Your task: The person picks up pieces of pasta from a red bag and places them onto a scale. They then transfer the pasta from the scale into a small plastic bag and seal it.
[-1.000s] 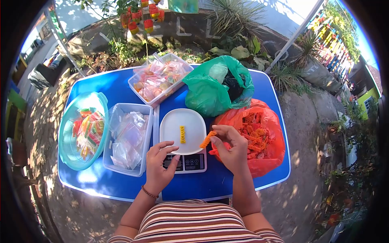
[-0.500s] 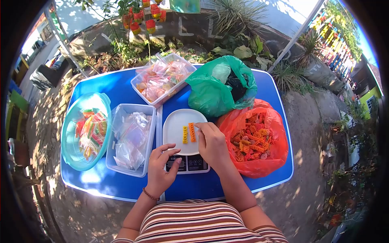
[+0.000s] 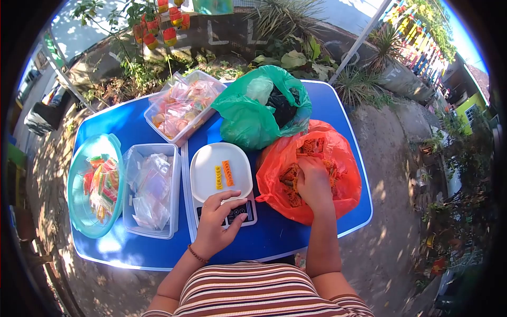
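Observation:
On the white tray of a kitchen scale (image 3: 200,185) lie a yellow twisted piece (image 3: 218,178) and an orange one (image 3: 228,173), side by side. Over the scale's front, partly covering its dark display panel, my left hand (image 3: 219,224) hovers with fingers apart and nothing in it. My right hand (image 3: 314,182) reaches into the red plastic bag (image 3: 346,198), among orange and red ridged pieces (image 3: 311,146). Its fingertips are hidden among the pieces.
Left on the blue table (image 3: 274,240) stand a turquoise basket (image 3: 74,198) of filled packets and a clear bin (image 3: 171,211) of plastic bags. Behind them are a tub (image 3: 182,138) of filled bags and a green plastic bag (image 3: 240,124). Plants and a wall stand beyond.
My right hand has moved right, from the orange piece on the scale into the red bag. The view has shifted, and my left hand stays by the scale's front.

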{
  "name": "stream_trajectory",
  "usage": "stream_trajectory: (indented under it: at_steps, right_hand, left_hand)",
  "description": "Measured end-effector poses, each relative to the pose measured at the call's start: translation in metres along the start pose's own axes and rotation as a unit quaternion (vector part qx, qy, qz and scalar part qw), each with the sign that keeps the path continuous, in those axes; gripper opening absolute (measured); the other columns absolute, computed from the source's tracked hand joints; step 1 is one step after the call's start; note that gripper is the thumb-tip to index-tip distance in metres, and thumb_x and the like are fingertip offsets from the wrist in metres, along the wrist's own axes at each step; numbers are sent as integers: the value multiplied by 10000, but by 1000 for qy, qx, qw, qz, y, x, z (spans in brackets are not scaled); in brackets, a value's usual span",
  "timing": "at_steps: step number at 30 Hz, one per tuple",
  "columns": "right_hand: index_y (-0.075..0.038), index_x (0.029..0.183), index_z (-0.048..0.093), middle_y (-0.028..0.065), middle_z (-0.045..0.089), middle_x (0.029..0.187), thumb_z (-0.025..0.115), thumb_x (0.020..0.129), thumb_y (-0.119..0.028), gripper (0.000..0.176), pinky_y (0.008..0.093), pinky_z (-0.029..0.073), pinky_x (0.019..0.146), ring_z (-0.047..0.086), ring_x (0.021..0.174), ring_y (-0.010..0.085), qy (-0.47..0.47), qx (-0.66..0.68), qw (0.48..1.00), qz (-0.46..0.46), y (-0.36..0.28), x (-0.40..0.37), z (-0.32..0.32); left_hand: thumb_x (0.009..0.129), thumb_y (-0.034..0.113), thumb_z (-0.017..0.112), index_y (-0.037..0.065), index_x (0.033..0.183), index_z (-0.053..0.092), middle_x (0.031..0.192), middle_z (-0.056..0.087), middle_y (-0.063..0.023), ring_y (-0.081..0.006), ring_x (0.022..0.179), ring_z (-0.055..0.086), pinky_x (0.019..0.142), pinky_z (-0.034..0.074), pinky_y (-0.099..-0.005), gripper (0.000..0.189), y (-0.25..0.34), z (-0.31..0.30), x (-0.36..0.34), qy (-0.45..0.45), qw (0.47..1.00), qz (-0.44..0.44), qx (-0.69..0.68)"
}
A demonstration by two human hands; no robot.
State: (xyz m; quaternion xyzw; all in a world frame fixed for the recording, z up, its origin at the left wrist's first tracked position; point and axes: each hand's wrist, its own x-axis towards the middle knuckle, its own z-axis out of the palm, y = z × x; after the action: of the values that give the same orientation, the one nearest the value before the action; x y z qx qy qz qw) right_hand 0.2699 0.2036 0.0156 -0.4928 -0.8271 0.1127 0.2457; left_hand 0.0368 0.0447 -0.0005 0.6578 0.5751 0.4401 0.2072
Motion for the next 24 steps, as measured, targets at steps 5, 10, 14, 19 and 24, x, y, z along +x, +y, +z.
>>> stream_trajectory:
  at_steps: [5, 10, 14, 19, 24]
  right_hand:
    - [12, 1020, 656, 199, 660, 1141, 701, 757, -81, 282, 510, 460, 1029, 552, 1175, 419, -85, -51, 994, -47, 5, 7, 27]
    - [-6, 1046, 659, 162, 657, 1105, 736, 747, -121, 330, 495, 471, 1018, 550, 1188, 399, -85, -49, 995, -28, 3, 4, 13]
    - [-9, 1051, 682, 155, 650, 1105, 726, 779, -89, 287, 489, 489, 991, 569, 1169, 373, -112, -71, 991, 18, 2, -2, -5]
    - [-1, 1052, 706, 179, 662, 1063, 748, 820, -56, 242, 426, 557, 841, 684, 918, 348, -106, 55, 988, 99, 3, -12, -29]
    - [22, 1036, 700, 162, 707, 1009, 725, 856, 11, 183, 350, 574, 754, 735, 807, 253, 19, 97, 994, 41, 17, -21, -30]
  left_hand:
    - [835, 80, 796, 78, 1174, 730, 1299, 654, -120, -294, 1210, 603, 1027, 475, -396, 345, 1, -6, -1, 15, 1000, -13, 18]
    - [842, 107, 787, 98, 1182, 730, 1294, 656, -100, -296, 1200, 593, 1033, 449, -411, 345, -5, -7, -4, 25, 999, -18, 13]
    - [834, 85, 797, 74, 1170, 732, 1301, 655, -120, -294, 1210, 599, 1026, 473, -395, 342, -3, -6, -4, 17, 1000, -17, 17]
    - [835, 87, 796, 75, 1166, 733, 1289, 653, -117, -297, 1208, 595, 1029, 470, -397, 337, -1, -3, -10, 6, 1000, -16, 12]
    - [836, 89, 794, 82, 1165, 735, 1284, 656, -114, -296, 1207, 593, 1031, 466, -397, 334, -2, -3, -11, 5, 1000, -15, 9]
